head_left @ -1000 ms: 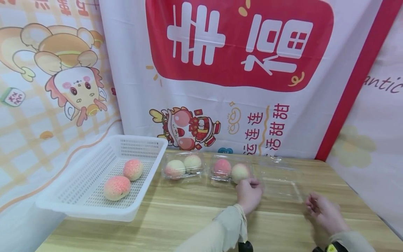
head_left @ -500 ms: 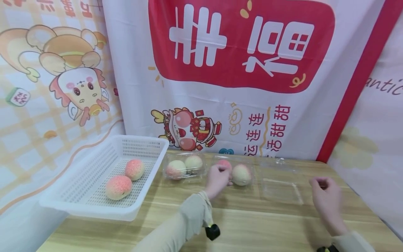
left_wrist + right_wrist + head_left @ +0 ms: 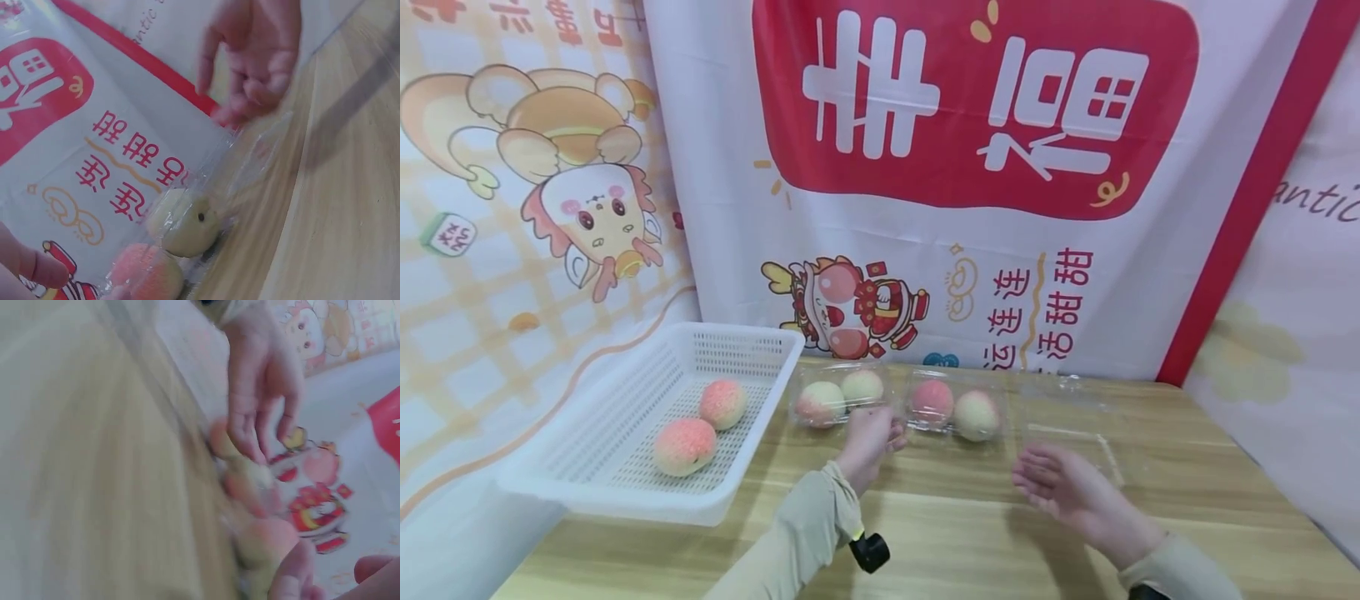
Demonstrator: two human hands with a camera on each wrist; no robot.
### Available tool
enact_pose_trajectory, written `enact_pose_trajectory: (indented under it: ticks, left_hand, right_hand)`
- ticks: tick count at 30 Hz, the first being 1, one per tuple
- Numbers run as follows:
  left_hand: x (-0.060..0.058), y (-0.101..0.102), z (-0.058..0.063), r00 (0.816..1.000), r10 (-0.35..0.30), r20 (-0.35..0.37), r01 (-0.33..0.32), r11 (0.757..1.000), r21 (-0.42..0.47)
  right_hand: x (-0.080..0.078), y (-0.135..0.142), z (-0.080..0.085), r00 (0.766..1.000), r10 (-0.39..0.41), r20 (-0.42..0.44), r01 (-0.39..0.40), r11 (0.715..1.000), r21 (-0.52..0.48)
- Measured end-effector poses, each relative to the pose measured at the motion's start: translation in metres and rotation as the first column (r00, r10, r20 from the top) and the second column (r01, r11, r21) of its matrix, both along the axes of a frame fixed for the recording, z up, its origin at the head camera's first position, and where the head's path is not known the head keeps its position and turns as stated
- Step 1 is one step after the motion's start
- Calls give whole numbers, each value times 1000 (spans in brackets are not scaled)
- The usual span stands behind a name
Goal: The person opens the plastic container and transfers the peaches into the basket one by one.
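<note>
My left hand [image 3: 868, 446] hovers with loosely bent, bare fingers at the front of the left clear plastic box [image 3: 842, 421], which holds two cream-and-pink peaches [image 3: 820, 404]. Beside it, the middle clear box [image 3: 942, 427] contains a pink peach [image 3: 932, 402] and a paler peach [image 3: 977, 415]. My right hand [image 3: 1078, 496] is above the table, palm turned inward and fingers extended, with nothing in it. It overlaps the front of a third clear box [image 3: 1067, 421], with no peach inside. The left wrist view shows a dark spot on one boxed peach [image 3: 184, 225].
At the left stands a white perforated basket [image 3: 711, 500] holding two peaches [image 3: 685, 447]. The boxes line the back of the wooden table [image 3: 955, 542], against a printed cloth backdrop [image 3: 722, 167]. Another patterned cloth [image 3: 460, 333] hangs at the left.
My left hand has moved left from the middle box to the left box. My right hand shifted right and up, then came left and opened out. The peaches and boxes stay put.
</note>
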State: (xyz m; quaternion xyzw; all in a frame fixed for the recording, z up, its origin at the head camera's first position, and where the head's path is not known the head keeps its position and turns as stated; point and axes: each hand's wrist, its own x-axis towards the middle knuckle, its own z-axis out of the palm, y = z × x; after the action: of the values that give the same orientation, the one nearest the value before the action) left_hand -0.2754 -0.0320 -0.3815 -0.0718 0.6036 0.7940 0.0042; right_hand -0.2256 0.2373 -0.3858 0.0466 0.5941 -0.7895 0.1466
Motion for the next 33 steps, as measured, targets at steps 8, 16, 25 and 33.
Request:
enact_pose_trajectory:
  ticks: [8, 16, 25, 33]
  left_hand:
    - [-6, -4, -14, 993, -87, 86, 69, 980, 187]
    - [-13, 6, -29, 993, -80, 90, 55, 966, 252]
    - [-23, 14, -43, 992, -73, 101, 41, 955, 294]
    - [-34, 15, -54, 995, -59, 75, 39, 968, 249]
  right_hand:
    - [-13, -23, -22, 980, -80, 180, 123, 963, -240]
    - [-26, -35, -25, 949, -188, 253, 270, 899, -345]
    - [-36, -42, -25, 928, -246, 281, 337, 876, -345]
    - [-43, -47, -27, 933, -291, 211, 342, 897, -279]
